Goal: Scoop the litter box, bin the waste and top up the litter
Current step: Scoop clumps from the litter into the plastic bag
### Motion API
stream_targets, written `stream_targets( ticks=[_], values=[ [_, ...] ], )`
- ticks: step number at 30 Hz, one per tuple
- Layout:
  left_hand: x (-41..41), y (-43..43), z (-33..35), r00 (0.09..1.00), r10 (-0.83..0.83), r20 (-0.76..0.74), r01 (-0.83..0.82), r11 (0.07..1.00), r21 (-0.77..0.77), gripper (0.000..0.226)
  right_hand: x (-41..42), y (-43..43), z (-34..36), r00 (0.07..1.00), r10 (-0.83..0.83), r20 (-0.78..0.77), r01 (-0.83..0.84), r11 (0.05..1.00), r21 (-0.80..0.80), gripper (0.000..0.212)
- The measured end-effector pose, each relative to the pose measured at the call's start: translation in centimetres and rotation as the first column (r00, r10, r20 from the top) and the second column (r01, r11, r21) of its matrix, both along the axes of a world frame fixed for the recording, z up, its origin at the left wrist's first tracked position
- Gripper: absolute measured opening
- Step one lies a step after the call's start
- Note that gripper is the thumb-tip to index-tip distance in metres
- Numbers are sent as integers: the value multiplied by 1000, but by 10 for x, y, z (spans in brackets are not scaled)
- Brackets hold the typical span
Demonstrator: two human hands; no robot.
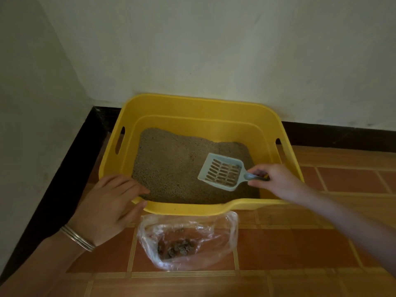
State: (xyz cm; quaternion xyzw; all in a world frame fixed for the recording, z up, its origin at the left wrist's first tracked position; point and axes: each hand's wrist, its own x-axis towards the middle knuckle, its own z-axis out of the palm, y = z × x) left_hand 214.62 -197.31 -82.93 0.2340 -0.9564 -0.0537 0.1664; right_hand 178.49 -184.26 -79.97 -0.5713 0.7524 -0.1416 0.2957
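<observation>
while straight left fingers rest on the litter box, right fingers pinch the scoop.

The right hand hides the scoop handle's end; the scoop's load is too small to tell.

Box looks like smooth yellow plastic with a soft sheen, nothing fancy. Litter is grainy, matt, sandy brown. Scoop is pale blue-grey plastic, smooth and slotted, pretty dull finish. Bag is thin clear plastic film, crinkly and glossy, and the clumps in it are dark and rough. Floor is reddish tile, smooth with a bit of shine. Wall is matt off-white paint, skirting dark. Bangles look like shiny metal.
</observation>
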Motion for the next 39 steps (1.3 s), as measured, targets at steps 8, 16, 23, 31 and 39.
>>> stream_targets(
  ticks=[8,16,23,31,39],
  values=[
    [1,2,2,1000,-20,-9,20,1000,-2,53,17,-17,18,1000,29,-8,-29,997,-76,20],
    [18,15,9,998,-51,-27,53,993,102,41,67,13,49,993,102,59,-92,984,-152,24],
    [41,41,12,993,-84,-79,92,990,107,34,100,54,18,986,154,64,-148,985,-92,23],
    [46,67,-28,979,-181,96,161,969,187,35,114,69,-26,968,189,-163,-216,962,-165,31],
    [35,73,-46,954,-237,185,209,965,158,40,115,62,-42,823,285,-491,-457,846,-275,32]
  ],
)
